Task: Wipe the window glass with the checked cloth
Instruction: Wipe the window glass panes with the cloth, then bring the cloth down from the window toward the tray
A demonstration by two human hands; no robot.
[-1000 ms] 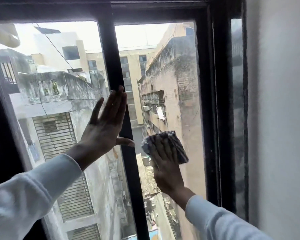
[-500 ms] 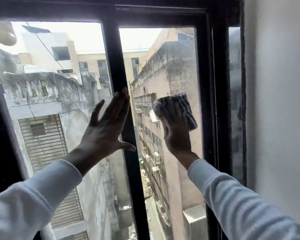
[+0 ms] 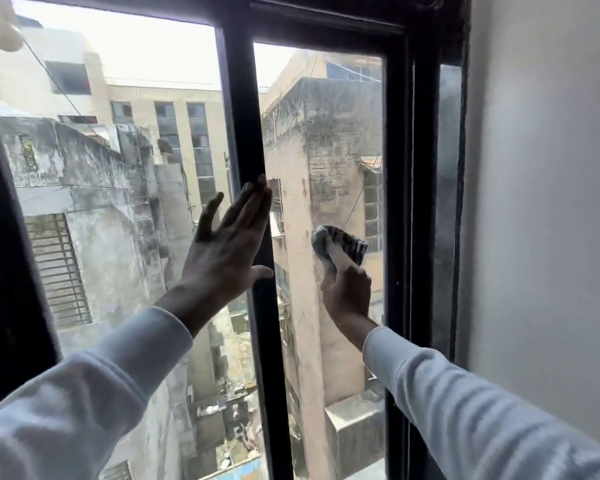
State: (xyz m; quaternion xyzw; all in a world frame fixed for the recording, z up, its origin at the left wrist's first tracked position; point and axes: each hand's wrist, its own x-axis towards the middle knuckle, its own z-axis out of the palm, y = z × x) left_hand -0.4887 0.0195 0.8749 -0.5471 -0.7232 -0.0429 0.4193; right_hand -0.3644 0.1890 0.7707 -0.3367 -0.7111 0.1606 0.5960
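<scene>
My right hand (image 3: 347, 289) presses a bunched blue-and-white checked cloth (image 3: 352, 244) flat against the right pane of the window glass (image 3: 326, 140), near the pane's right side at mid height. The fingers lie over the cloth and hide its middle. My left hand (image 3: 227, 251) rests open against the left pane (image 3: 118, 168), fingers spread, with its fingertips and thumb touching the black centre bar (image 3: 253, 133). Both arms wear pale long sleeves.
The black window frame (image 3: 400, 202) closes the pane on the right, with a narrow glass strip (image 3: 449, 188) beyond it. A white wall (image 3: 541, 202) stands at the far right. Weathered buildings show through the glass.
My right hand with the cloth went up the right pane, then slid back down and a little to the right. My left hand has stayed on the left pane by the centre bar.
</scene>
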